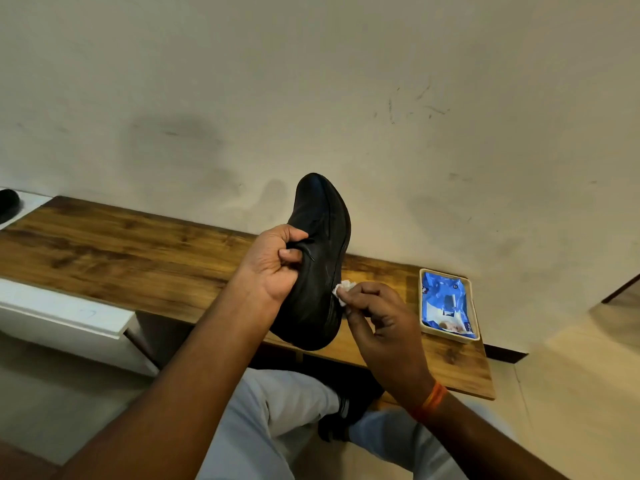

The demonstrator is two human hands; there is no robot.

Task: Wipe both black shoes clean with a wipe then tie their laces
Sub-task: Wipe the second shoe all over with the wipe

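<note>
The left hand (277,261) gripped the black shoe (320,258) at its opening, toe raised above the wooden bench (121,247); the right hand (377,317) pinched a white wipe (343,289) against the shoe's side.

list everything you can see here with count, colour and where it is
shoe: one, black, held up above the wooden bench, toe pointing away
wipe: one, white, crumpled, pressed to the shoe's right side
wooden bench: one, brown, along the wall
tray: one, cream, right end of the bench
wipes packet: one, blue, lying in the tray
dark object: one, black, far left edge, too cut off to identify
wristband: one, orange, on the right wrist
left hand: grips the shoe by its opening
right hand: pinches the wipe
</note>
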